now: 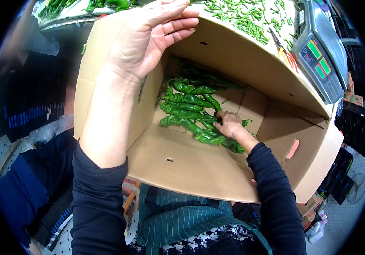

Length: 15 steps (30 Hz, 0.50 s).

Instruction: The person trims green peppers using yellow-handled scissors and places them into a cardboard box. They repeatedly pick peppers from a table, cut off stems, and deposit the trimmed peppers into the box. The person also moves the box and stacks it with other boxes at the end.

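Observation:
Long green peppers (pixel 189 108) lie in rows on the bottom of an open cardboard box (pixel 201 162). My right hand (pixel 230 123) reaches down into the box and touches the peppers at the right end of the rows; its fingertips are partly hidden, so whether it grips one does not show. Raised above the box's left rear edge, my left hand (pixel 150 38) holds nothing that I can see, its palm turned to the right and its fingers slightly bent. More peppers lie in shadow along the box's far side.
Behind the box, many short green stems (pixel 249 22) are spread on a white surface. Scissors with orange and yellow handles (pixel 287 59) lie by a digital scale (pixel 321 60) at the right. More green peppers (pixel 55 8) sit at the upper left. A person's dark blue clothing (pixel 26 181) shows at the left.

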Each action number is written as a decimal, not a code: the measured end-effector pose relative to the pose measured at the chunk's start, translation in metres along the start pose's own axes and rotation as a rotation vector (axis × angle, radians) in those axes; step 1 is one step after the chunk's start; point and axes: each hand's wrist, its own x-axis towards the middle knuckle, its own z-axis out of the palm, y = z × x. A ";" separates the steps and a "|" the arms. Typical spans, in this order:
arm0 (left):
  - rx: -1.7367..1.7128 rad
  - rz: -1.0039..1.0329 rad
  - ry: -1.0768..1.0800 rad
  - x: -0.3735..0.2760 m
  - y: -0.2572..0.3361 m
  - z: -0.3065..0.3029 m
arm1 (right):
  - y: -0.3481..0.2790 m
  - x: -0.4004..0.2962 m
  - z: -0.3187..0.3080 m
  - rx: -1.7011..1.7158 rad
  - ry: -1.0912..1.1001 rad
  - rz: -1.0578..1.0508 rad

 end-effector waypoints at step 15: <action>0.116 -0.001 0.037 0.001 0.006 0.006 | 0.007 -0.002 -0.014 -0.202 -0.200 0.183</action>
